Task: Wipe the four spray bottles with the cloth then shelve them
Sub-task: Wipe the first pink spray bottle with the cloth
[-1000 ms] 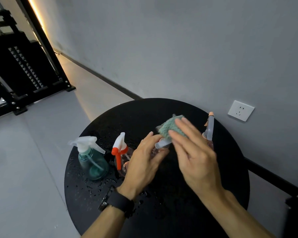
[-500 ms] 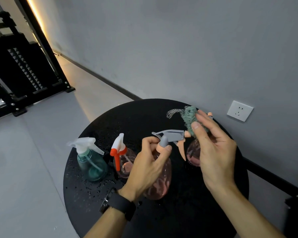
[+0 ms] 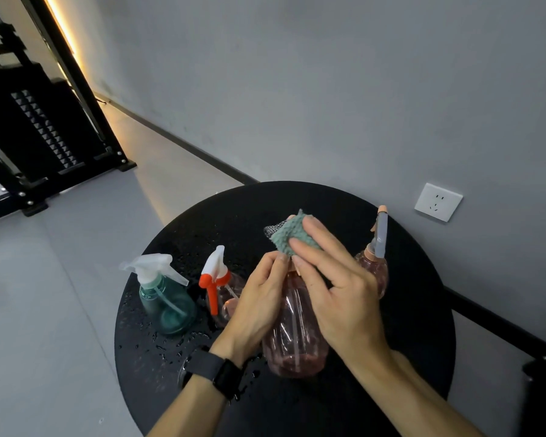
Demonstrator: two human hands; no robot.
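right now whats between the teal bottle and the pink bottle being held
In the head view, the orange-trigger bottle stands between the teal bottle and the held pink bottle.

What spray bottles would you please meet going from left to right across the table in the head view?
Teal bottle → bottle with the red trigger → pink bottle held in both hands → pink bottle with the grey sprayer.
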